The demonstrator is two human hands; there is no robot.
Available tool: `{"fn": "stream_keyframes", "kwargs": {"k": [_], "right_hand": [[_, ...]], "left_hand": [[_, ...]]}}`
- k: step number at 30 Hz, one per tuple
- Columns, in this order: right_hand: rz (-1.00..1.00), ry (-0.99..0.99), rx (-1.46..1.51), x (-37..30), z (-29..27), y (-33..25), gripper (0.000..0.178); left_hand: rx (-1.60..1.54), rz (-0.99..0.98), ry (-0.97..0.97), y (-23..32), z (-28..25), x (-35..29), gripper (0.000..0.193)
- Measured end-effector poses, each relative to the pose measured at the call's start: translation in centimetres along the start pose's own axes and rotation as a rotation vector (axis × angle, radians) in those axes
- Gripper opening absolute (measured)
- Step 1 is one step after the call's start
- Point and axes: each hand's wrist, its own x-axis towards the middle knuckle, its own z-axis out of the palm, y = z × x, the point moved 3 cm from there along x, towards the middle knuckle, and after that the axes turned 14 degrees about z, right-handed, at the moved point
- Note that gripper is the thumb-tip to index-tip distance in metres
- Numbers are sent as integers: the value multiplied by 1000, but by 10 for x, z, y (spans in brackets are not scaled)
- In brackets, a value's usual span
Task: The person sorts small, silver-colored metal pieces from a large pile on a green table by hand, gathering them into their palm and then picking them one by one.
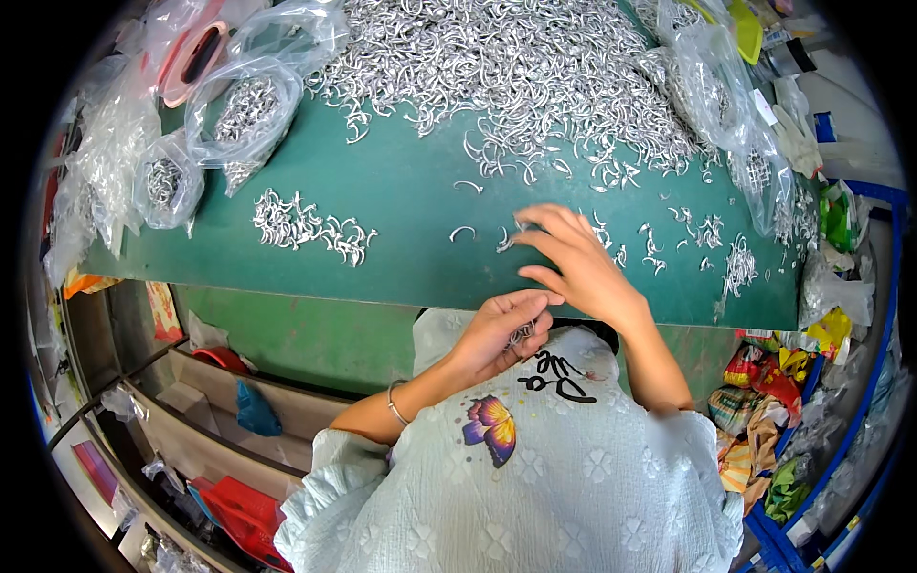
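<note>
Just on the person's side of a big heap [516, 76] of curved silvery metal pieces, two bare hands work at the near edge of a green tabletop [411, 263]. The left hand [502, 329], farther from the heap, has its grip closed around a few pieces [522, 333] that show between thumb and fingers. The right hand [585, 270], nearer the heap, has its grip loosely parted, fingers curved just beside some loose pieces [504, 239]; whether one touches the fingertips I cannot tell. The step in hand looks like handling pieces a few at a time; the next move seems to call for a light fingertip pinch, as such thin curves could easily snag together.

Left of the heap and nearer the person lies a smaller pile [287, 222]. Clear plastic bags [199, 124] flank the heap on both sides, some holding similar pieces. Past the tabletop's near edge, away from the heap, are green floor [296, 329], a red bin [244, 520] to its left and coloured packets [755, 372] beside a blue frame [896, 277] to its right.
</note>
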Motion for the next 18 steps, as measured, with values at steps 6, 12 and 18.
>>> {"fn": "stream_keyframes", "kwargs": {"k": [6, 12, 18], "right_hand": [[54, 351, 62, 35, -19, 4, 47], [16, 391, -234, 72, 4, 8, 52], [-44, 251, -35, 40, -4, 13, 20]], "left_hand": [[49, 22, -89, -3, -8, 3, 26], [-18, -26, -185, 0, -16, 5, 36], [49, -128, -163, 6, -11, 7, 43]]}}
